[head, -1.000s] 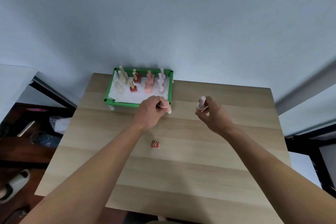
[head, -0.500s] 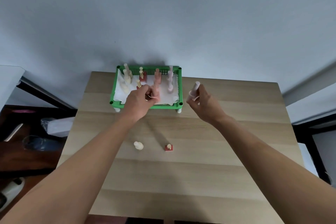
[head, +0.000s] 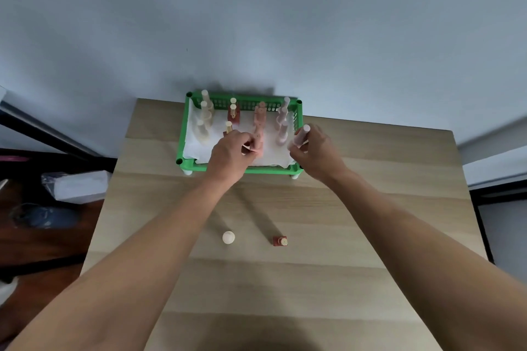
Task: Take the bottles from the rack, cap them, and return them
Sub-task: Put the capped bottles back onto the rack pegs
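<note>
A green rack with a white liner stands at the table's far edge, holding several small capped bottles in cream, dark red, salmon and pale pink. My left hand reaches over the rack's front and pinches a salmon bottle in the front row. My right hand hovers at the rack's right front corner, closed around a pale pink bottle tilted upward. On the table nearer me stand a cream bottle and a dark red bottle.
The wooden table ends against a grey wall behind the rack. Left of the table, lower down, lie a plastic-wrapped package and dark clutter on the floor. A dark frame runs along the table's right side.
Both hands have moved forward to the rack. My right hand carried the pale pink bottle to the rack's right front corner, and my left hand has closed on a salmon bottle inside.
</note>
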Demonstrator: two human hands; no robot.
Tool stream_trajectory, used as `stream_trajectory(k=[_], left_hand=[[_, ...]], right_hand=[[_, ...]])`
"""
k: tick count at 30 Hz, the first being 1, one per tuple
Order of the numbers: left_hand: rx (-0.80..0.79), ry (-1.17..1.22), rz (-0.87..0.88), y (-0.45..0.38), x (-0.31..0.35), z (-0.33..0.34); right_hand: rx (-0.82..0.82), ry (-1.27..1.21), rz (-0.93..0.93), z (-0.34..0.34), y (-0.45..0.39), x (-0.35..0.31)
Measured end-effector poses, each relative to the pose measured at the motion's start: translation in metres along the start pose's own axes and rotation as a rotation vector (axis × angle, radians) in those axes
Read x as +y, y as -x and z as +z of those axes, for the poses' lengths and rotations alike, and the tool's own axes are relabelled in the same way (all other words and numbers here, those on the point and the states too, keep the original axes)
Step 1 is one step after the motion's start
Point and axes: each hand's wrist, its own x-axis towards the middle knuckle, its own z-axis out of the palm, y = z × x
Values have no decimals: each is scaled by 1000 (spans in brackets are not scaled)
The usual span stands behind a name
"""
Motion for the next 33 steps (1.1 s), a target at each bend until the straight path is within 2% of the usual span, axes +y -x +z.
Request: stream_trajectory(k=[8, 16, 23, 28, 33], left_hand=[[33, -67, -27, -8, -17, 20], [55, -74, -43, -14, -23, 27], [116, -51, -61, -12, -21, 33], [111, -43, -73, -14, -19, 35], [116, -72, -20, -19, -18, 37]], right_hand=[[-36, 76, 12, 18, -15, 10], [-49, 232, -55, 31, -23, 19], [27, 303, -50, 38, -24, 21], [17, 336, -33, 40, -28, 18], [6, 381, -63, 39, -33, 18]])
